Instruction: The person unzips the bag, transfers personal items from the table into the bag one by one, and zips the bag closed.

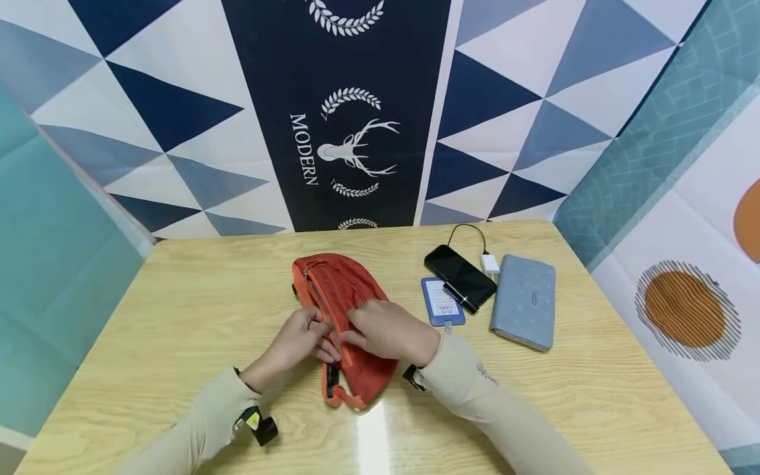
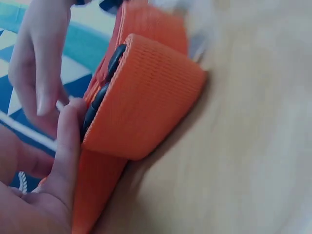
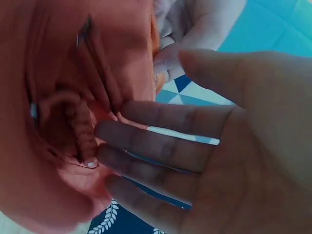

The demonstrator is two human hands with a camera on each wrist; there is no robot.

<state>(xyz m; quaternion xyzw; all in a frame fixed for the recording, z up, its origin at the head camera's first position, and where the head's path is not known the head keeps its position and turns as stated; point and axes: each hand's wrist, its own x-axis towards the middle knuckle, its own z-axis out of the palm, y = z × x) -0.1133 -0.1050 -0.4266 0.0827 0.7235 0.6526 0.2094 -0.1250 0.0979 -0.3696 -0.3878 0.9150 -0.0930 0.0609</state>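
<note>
1. Red backpack (image 1: 362, 290) with orange edging, lying flat at the centre of the head view, on the wood-grain bench (image 1: 225, 297).
2. Of the two hands, left hand (image 1: 305, 336) at the backpack's left edge, near frame centre, fingers against the cloth beside the zip. In the left wrist view, one finger extended along that edge, next to a folded orange strap (image 2: 146, 97). Cannot tell whether pinching the fabric.
3. Right hand (image 1: 388, 330) over the backpack's right part, close to the left hand. In the right wrist view, fingers straight and slightly spread, palm showing, fingertips at the red cloth.
4. Right of centre in the head view, black phone (image 1: 460, 267); dark cable (image 1: 469, 225) looping above, down to a white adapter (image 1: 489, 264).
5. Just below and left of the phone, blue card holder (image 1: 435, 322).
6. Farther right, grey notebook (image 1: 524, 302).
7. Across the top, triangle-patterned backdrop (image 1: 178, 99) with "MODERN" and a stag's head.
</note>
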